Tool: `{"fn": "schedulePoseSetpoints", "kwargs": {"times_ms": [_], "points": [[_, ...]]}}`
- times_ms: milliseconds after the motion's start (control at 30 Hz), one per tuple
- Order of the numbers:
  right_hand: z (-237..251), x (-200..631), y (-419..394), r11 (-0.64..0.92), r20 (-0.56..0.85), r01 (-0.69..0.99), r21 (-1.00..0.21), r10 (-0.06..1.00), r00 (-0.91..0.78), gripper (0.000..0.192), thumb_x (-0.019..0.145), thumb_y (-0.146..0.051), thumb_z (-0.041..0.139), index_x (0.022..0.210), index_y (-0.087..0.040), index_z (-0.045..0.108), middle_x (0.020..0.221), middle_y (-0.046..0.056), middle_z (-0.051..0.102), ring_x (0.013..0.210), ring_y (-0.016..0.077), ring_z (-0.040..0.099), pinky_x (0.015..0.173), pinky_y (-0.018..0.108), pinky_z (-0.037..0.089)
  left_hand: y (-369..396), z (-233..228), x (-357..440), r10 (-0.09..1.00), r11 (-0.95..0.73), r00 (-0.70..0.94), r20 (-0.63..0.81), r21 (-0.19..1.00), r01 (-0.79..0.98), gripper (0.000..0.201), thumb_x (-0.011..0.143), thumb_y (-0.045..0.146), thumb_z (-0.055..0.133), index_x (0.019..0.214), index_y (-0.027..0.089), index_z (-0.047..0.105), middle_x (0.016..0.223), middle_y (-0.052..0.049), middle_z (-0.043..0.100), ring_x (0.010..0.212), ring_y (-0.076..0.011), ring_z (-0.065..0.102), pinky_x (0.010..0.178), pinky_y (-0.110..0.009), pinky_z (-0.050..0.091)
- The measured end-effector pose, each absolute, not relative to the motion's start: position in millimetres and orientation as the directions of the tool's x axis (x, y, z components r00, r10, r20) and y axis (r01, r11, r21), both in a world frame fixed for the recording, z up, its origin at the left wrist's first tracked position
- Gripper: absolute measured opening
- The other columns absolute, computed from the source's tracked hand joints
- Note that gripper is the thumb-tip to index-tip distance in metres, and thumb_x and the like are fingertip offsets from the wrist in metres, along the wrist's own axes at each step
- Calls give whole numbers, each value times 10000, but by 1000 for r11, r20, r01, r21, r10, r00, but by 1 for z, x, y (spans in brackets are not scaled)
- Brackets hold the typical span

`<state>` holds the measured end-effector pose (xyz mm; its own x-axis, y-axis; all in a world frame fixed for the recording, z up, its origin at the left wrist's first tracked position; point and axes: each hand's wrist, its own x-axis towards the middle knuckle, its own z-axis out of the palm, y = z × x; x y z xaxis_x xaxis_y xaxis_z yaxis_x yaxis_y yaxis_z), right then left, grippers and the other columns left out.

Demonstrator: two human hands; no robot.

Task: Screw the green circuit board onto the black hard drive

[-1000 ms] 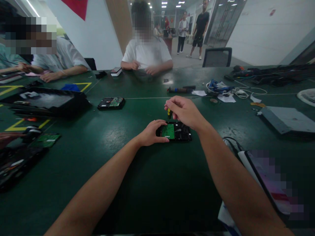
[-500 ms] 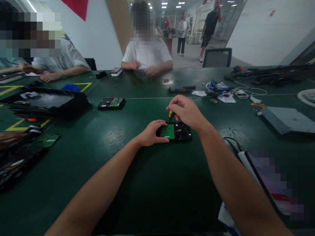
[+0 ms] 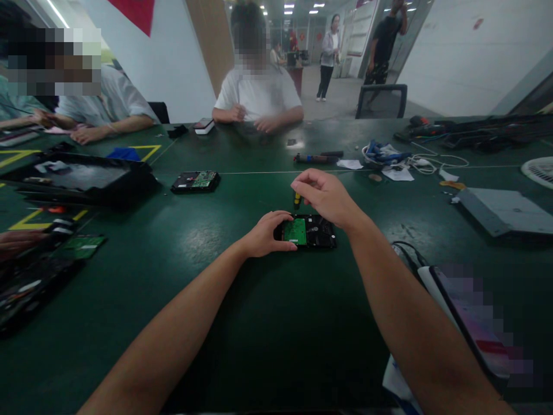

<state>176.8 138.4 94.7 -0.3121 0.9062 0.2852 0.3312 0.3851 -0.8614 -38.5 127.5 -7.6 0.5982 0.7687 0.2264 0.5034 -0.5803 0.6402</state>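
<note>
A hard drive (image 3: 320, 231) lies flat on the green table, its green circuit board facing up on the left half. My left hand (image 3: 266, 233) grips the drive's left end, thumb along the near edge and fingers at the far edge. Above the far edge, my right hand (image 3: 322, 193) pinches a yellow and black screwdriver (image 3: 297, 200) that points down. The screwdriver's tip is too small to make out, so I cannot tell whether it touches the drive.
Another hard drive (image 3: 196, 181) lies to the left, near a black tray (image 3: 86, 178). Beyond my right hand are a dark cylindrical tool (image 3: 315, 158) and cables (image 3: 425, 163). A grey metal box (image 3: 505, 210) and a phone (image 3: 470, 323) are at right. People sit across the table (image 3: 242, 155).
The screwdriver has shifted slightly left and stands more upright in my right hand. My left hand and the hard drive stay in place. Two people in the background have moved.
</note>
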Motion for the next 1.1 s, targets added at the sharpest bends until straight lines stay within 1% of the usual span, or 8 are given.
{"fn": "schedulePoseSetpoints", "kwargs": {"times_ms": [133, 200, 333, 467, 567, 800, 933, 1100], "points": [[92, 179, 141, 354, 274, 352, -867, 927, -256, 197, 921, -412, 668, 901, -219, 632, 866, 32, 684, 656, 140, 571, 623, 326, 449, 128, -8, -39, 765, -585, 600, 234, 642, 495, 758, 764, 554, 837, 1386, 212, 571, 1492, -155, 540, 1407, -339, 492, 1194, -520, 396], [92, 178, 140, 345, 260, 327, -880, 925, -278, 185, 948, -409, 629, 924, -226, 637, 920, 32, 705, 600, 121, 551, 585, 322, 430, 128, -8, -39, 768, -583, 596, 235, 643, 497, 751, 764, 553, 835, 1383, 218, 574, 1495, -156, 538, 1405, -343, 493, 1188, -530, 399], [93, 175, 137, 338, 236, 243, -909, 900, -368, 281, 1009, -482, 532, 996, -233, 661, 1022, 46, 725, 572, 111, 560, 535, 313, 415, 128, -7, -39, 772, -571, 597, 217, 648, 504, 749, 760, 553, 833, 1389, 244, 569, 1504, -143, 533, 1398, -351, 503, 1175, -556, 408], [93, 173, 137, 288, 197, 191, -938, 900, -389, 279, 1029, -444, 486, 1079, -234, 662, 919, 45, 698, 632, 140, 617, 566, 311, 465, 128, -9, -39, 770, -578, 596, 228, 643, 502, 758, 761, 560, 833, 1388, 225, 569, 1495, -151, 540, 1392, -344, 511, 1181, -541, 408], [95, 174, 137, 302, 196, 229, -926, 899, -391, 251, 1015, -417, 513, 1119, -247, 665, 796, 16, 653, 646, 148, 606, 587, 307, 463, 129, -10, -39, 770, -582, 595, 232, 638, 504, 757, 760, 562, 834, 1384, 227, 568, 1492, -150, 544, 1399, -343, 505, 1188, -545, 402], [95, 176, 138, 333, 253, 326, -885, 931, -265, 159, 905, -371, 661, 910, -222, 607, 858, 32, 672, 709, 159, 590, 631, 320, 458, 128, -8, -39, 774, -573, 593, 222, 644, 507, 745, 754, 554, 842, 1376, 244, 573, 1496, -141, 542, 1414, -352, 494, 1190, -560, 398], [95, 176, 136, 348, 258, 307, -886, 919, -300, 106, 916, -332, 630, 930, -227, 623, 908, 29, 692, 658, 138, 561, 591, 304, 436, 128, -7, -38, 770, -580, 596, 227, 638, 506, 749, 754, 562, 841, 1374, 236, 576, 1495, -144, 541, 1401, -353, 504, 1187, -550, 406], [95, 174, 135, 321, 218, 243, -915, 903, -370, 247, 994, -440, 541, 990, -232, 674, 1030, 48, 719, 609, 113, 553, 539, 292, 408, 129, -9, -39, 766, -585, 602, 225, 631, 509, 759, 761, 571, 833, 1382, 222, 569, 1494, -148, 542, 1404, -344, 499, 1194, -538, 399]]}}
